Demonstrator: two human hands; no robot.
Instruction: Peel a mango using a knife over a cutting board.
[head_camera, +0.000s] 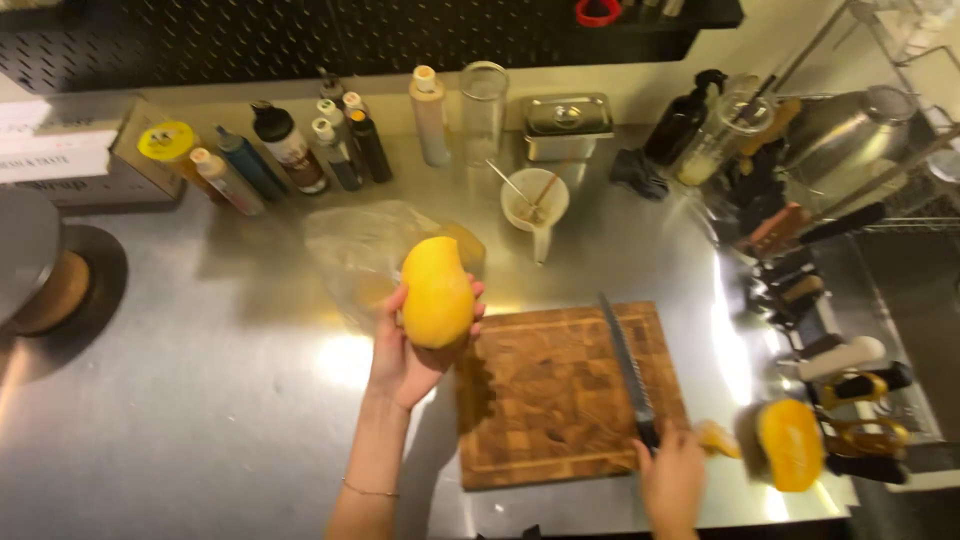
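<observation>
Mango (437, 292) is held upright in the left hand (405, 355), fingers wrapped around its lower half from behind, lifted clear of the counter just left of the board's (560, 400) top left corner. Mango is whole, yellow, unpeeled. A clear plastic bag (360, 245) is seen behind the mango, up-left of the board. Knife (628, 370) is laid across the board's right part, blade pointing to the far edge, handle at the near right corner. Right hand (672, 478) is closed on the knife handle at that corner; blade appears flat on the wood. Board is set on a steel counter (200, 400). Right of the board, near its lower corner, a cut mango half (790, 443) is seen, flesh side up, with a smaller yellow piece (718, 438) between it and the board; both are blurred. Beyond the board's far edge, a white cup (535, 205) with utensils in it is placed, and behind that a lidded steel container (568, 125). A row of bottles (290, 150) is lined up far left of the cup, along the wall. More knives (830, 300) are racked to the right of the board. A round dark object (45, 270) is seen far left of the board, partly cropped.
</observation>
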